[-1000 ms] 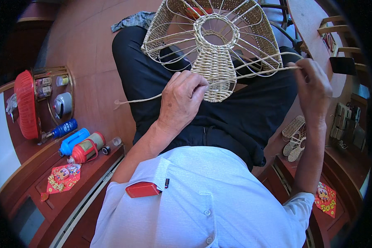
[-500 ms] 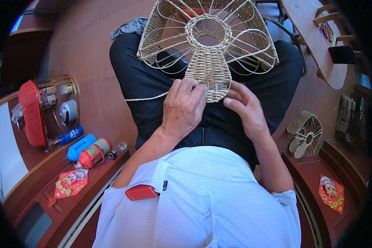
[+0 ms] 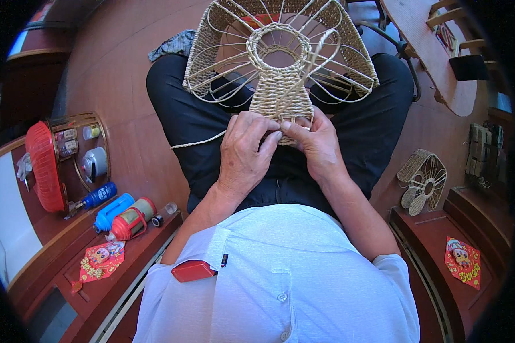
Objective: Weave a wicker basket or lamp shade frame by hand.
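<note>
A straw-coloured woven wicker frame [image 3: 366, 60] rests across my lap, its thin ribs fanning out from a plaited ring [image 3: 252, 48]. From the ring a tightly woven panel [image 3: 277, 94] comes down toward me, narrowing and then widening. At its near end, my left hand [image 3: 246, 151] is closed with thumb and fingertips pinching at the weave. Opposite, my right hand [image 3: 320, 150] grips the panel's right edge, thumb on top and fingers partly hidden beneath. A loose strand of cord [image 3: 197, 141] trails left from under my left hand; another cord loop [image 3: 333, 43] rises beside the ring.
On the left bench lie a blue flask [image 3: 113, 211], a red thermos [image 3: 133, 218] and a small jar [image 3: 170, 208]. A red basin [image 3: 44, 166] and a kettle [image 3: 94, 162] are beyond. Right, a smaller woven piece [image 3: 423, 183] stands near a bench.
My right hand has moved left, bringing its thumb onto the panel's near end beside my left fingers. The cord loop by the ring has become narrower and more upright.
</note>
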A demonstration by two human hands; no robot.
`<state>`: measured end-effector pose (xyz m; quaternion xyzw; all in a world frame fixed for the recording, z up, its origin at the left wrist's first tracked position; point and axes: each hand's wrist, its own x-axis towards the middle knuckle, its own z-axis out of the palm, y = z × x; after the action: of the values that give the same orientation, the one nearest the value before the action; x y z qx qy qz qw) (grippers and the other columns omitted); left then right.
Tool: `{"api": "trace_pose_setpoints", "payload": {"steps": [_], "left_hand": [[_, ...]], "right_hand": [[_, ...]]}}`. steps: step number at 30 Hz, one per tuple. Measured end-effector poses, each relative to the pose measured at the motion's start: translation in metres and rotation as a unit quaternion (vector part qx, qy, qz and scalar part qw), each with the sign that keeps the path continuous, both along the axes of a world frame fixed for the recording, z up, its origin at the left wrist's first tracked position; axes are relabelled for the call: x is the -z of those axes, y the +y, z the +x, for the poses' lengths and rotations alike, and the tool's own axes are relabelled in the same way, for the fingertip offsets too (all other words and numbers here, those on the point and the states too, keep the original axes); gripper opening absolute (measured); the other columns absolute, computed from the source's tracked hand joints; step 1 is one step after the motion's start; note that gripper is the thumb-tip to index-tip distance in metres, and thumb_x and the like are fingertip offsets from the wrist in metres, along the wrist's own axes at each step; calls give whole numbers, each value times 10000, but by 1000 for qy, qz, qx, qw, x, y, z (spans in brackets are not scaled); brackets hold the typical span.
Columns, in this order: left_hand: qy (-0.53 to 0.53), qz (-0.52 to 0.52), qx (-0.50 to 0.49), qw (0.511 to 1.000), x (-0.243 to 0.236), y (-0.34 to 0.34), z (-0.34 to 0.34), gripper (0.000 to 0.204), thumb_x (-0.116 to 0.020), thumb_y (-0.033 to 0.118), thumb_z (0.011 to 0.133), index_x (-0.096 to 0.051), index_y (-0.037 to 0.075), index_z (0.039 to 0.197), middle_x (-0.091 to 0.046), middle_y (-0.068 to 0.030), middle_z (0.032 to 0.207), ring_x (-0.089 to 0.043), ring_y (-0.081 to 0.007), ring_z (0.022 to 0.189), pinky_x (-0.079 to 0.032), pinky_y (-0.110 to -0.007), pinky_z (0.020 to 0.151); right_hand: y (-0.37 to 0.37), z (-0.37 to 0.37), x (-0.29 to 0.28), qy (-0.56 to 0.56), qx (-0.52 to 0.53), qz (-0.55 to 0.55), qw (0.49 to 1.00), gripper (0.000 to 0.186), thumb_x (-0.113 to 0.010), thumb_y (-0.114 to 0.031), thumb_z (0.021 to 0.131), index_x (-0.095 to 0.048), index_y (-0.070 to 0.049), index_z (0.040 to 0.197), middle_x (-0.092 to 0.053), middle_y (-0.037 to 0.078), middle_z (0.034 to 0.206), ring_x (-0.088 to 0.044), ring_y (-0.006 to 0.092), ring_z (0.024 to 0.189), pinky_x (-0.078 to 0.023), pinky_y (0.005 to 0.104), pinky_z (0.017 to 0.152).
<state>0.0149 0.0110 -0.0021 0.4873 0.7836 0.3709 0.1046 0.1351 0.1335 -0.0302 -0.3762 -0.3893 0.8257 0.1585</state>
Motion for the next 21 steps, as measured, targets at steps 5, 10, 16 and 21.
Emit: {"api": "trace_pose_setpoints", "payload": {"steps": [5,10,16,21], "left_hand": [[-12,-1,-9,1000,-1,0,1,170,-822,36,844,-727,44,984,-662,-91,938,-651,-287,916,-521,-412,828],[-1,-2,-10,1000,-1,1,1,158,-815,34,850,-721,40,977,-656,-91,933,-643,-287,901,-512,-411,817],[-7,-5,-8,1000,-1,0,1,158,-812,33,856,-718,37,982,-653,-92,929,-646,-284,897,-508,-409,823],[-14,1,-8,1000,-2,1,1,148,-806,23,864,-719,35,983,-650,-91,927,-648,-275,884,-511,-401,822]], "right_hand": [[-19,-1,-6,7,92,-32,995,457,-743,-9,976,-536,23,1382,-733,104,1191,-741,149,994,-614,292,894],[-16,2,1,55,133,-90,985,487,-738,1,961,-534,3,1404,-721,97,1216,-726,148,1048,-598,301,929],[-7,1,3,154,65,-283,945,575,-756,-17,909,-540,-28,1441,-698,81,1285,-690,140,1136,-559,343,989],[-7,-4,-1,-12,92,-13,996,572,-751,26,907,-521,30,1431,-745,86,1094,-727,123,950,-596,279,863]]}}
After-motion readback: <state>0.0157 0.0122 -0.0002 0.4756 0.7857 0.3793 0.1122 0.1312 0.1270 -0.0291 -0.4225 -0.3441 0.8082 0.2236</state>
